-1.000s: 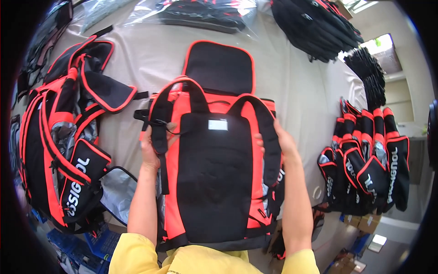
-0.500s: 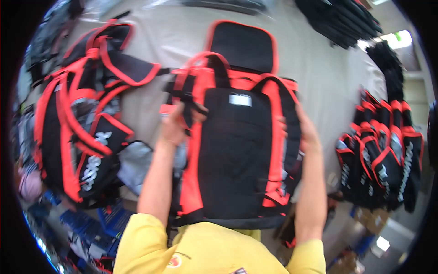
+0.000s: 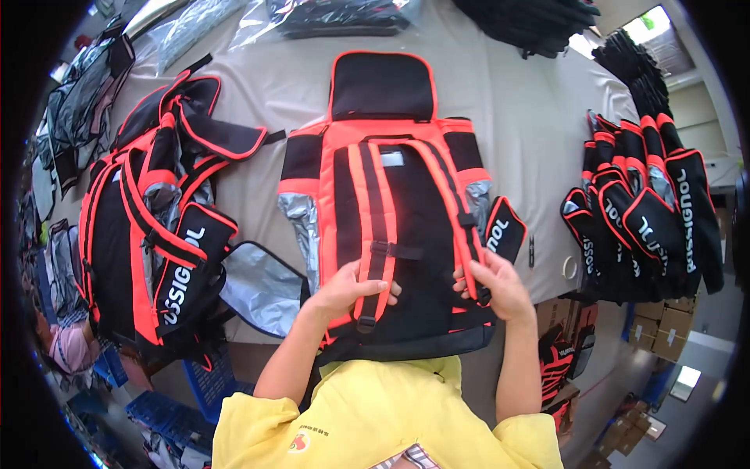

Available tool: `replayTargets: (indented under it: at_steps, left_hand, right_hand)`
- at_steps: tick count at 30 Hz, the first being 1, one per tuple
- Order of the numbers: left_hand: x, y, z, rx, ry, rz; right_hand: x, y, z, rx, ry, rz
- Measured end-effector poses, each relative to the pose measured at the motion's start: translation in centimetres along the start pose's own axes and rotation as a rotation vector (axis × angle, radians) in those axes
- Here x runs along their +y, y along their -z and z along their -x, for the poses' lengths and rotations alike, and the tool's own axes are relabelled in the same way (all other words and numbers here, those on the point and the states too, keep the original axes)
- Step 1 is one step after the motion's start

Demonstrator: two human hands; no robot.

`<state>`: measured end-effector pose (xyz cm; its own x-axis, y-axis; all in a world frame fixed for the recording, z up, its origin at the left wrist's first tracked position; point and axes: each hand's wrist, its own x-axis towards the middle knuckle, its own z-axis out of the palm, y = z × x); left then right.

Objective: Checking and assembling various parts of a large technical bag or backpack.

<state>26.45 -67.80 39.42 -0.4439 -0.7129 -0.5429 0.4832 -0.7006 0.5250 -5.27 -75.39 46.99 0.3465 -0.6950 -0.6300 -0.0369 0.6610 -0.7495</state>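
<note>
A black backpack (image 3: 414, 289) with bright orange-red trim lies on the table, its back panel facing up and its lid flap (image 3: 381, 86) spread out at the far end. Its left shoulder strap (image 3: 376, 195) and right shoulder strap (image 3: 437, 168) run down the panel toward me. My left hand (image 3: 351, 289) is closed round the lower part of the left strap, below its buckle. The right strap's lower end is gripped by my right hand (image 3: 500, 285), thumb on top. Silver side pockets show at both sides of the pack.
Another black and orange-red backpack (image 3: 148, 242) lies at the left, a silver flap (image 3: 262, 285) beside it. Stacked bag pieces (image 3: 648, 211) hang over the table's right edge. Near them are small black snips (image 3: 532, 252) and a tape roll (image 3: 569, 268). Plastic-wrapped goods (image 3: 336, 19) lie at the far edge.
The straps, earlier standing loose and arched, now lie along the back panel. My hands have moved from the pack's upper sides down to the lower strap ends, and the side pockets are spread out.
</note>
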Motion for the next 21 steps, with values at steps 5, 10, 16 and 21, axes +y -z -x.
replayTargets:
  at_steps: [5,10,16,21]
  left_hand:
    - [-2.8,-2.7,-1.5,0.068,0.006,0.046]
    - [-3.7,-5.8,-2.7,0.111,0.016,0.013]
    - [0.2,-9.0,-2.9,0.37,-0.058,-0.145]
    - [9.8,-13.5,-4.4,0.38,-0.238,-0.135]
  right_hand:
    - [4.0,-1.4,2.0,0.039,0.043,0.039]
    - [5.7,-4.0,2.7,0.063,0.179,0.357]
    - [7.5,-5.9,7.1,0.365,1.11,1.165]
    - [17.6,-4.0,9.0,-0.061,0.737,1.387]
